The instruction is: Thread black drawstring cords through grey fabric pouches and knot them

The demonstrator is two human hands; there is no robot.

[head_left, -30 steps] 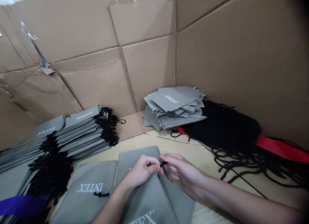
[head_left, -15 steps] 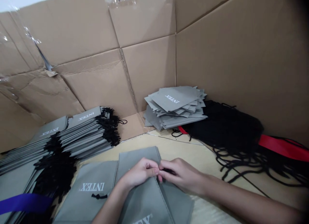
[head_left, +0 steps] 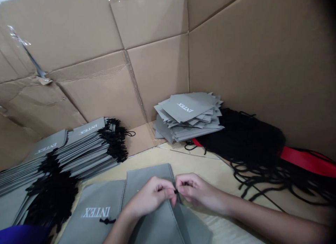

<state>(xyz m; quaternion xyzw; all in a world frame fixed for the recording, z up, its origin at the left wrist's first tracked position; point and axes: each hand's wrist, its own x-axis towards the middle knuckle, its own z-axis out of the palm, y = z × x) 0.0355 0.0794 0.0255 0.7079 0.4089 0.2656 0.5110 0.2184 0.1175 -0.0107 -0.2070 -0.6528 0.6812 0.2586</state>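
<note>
The left hand [head_left: 154, 195] has thumb and forefinger pinched together on a short black cord [head_left: 176, 192]; the right hand [head_left: 194, 188], fingers curled, grips the same cord opposite. Any knot between them is hidden. The cord sits at the side edge of a flat grey fabric bag [head_left: 154, 224] under the hands, so tying there looks under way, unfinished. Just left lies a grey bag with white INTEX lettering [head_left: 91, 198], a knotted black cord end [head_left: 107, 221] across it; whose cord cannot be told. Farther left, neat stacks of grey bags with black cords [head_left: 88, 146] appear done. Beyond the hands, an untidy pile of grey bags [head_left: 191, 109] shows no cords, touching a red-banded bundle of loose black cords [head_left: 246, 139]; both seem left to work through.
</note>
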